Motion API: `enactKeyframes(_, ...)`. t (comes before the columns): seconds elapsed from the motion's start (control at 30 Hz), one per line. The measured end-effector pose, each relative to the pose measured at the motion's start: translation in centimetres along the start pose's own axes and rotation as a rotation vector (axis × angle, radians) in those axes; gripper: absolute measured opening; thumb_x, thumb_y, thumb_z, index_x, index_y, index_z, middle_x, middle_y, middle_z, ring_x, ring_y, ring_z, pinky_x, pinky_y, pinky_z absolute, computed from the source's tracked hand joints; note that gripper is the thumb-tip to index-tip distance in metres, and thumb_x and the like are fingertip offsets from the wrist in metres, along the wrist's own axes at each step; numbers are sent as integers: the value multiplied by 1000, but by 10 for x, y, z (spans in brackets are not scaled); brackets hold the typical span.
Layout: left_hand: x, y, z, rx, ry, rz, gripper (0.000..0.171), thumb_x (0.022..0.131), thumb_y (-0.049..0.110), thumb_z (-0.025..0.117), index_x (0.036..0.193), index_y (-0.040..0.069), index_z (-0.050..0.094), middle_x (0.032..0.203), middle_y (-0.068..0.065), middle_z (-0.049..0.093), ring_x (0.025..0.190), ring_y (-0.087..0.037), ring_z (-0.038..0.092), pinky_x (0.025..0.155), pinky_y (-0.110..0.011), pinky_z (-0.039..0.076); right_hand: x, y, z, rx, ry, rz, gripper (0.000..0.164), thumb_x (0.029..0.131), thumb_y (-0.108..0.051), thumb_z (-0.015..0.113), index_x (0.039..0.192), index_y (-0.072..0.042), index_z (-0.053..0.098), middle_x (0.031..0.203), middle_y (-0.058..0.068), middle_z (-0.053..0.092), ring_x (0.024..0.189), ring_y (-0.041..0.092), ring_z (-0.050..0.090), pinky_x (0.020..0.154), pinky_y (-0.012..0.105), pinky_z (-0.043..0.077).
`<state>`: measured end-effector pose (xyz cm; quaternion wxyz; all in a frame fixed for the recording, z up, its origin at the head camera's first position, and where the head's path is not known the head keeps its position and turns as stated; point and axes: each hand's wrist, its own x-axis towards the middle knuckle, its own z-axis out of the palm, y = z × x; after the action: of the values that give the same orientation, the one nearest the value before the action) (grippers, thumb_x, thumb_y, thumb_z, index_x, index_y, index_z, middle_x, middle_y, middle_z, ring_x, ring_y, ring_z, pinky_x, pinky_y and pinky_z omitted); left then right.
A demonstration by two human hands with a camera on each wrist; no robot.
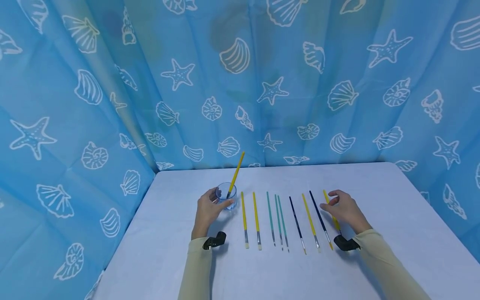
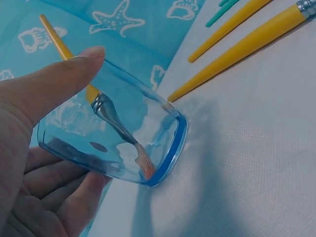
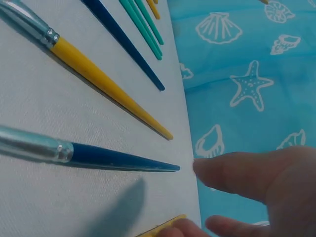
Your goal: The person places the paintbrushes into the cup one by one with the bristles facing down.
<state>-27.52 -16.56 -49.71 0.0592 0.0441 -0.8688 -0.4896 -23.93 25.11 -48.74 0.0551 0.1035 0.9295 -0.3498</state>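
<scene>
Right hand (image 1: 346, 210): our fingers parted, gripping nothing | rightmost yellow paintbrush (image 1: 336, 222): on the surface (image 1: 270, 275) just under them, long axis running from fingertips back toward wrist; right nearer | left hand (image 1: 208, 208): our fingers grip the clear tumbler (image 2: 158, 116)

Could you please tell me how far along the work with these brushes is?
Done: one yellow brush leans bristles-down in the clear cup. In hand: the left hand holds that cup; the right hand is at the rightmost yellow brush, though contact is unclear. Apparently left: eight other brushes lying between the hands on the white table.
</scene>
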Motion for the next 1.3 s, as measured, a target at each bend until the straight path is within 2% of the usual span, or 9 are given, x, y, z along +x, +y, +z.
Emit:
enactKeyframes(0.3,1,0,0,-5,0,-7,87,79,32,91,149,-1,50,147,-24,59,138,-38,58,112,-46,54,3,4,1,-59,-47,8,63,91,-27,75,137,9,49,111,27,61,89,33,59,74,39,54)
enactKeyframes(0.57,0,2,-2,2,0,-17,89,79,35,91,150,1,50,148,-22,59,139,-37,58,113,-45,53,4,7,-3,-65,-94,-6,42,87,-15,73,119,9,59,94,18,67,77,24,62,63,29,50)
enactKeyframes(0.8,-1,3,0,8,2,-30,89,78,34,91,149,0,50,147,-23,59,139,-38,58,113,-46,53,3,3,-9,-140,-138,44,33,86,-18,73,103,6,59,85,17,67,68,22,66,59,29,51)
enactKeyframes(0.93,-1,3,1,3,-1,-22,89,78,34,91,149,0,50,147,-23,59,138,-38,58,113,-46,54,1,4,-12,-131,-165,38,35,88,-21,72,104,7,58,85,17,67,66,21,67,59,28,53)
enactKeyframes(1.3,0,0,0,-1,9,-14,88,79,34,91,149,0,50,147,-23,60,138,-37,59,112,-45,54,3,-2,-25,30,-163,-13,40,93,-21,69,117,9,55,96,22,70,70,20,74,66,34,65)
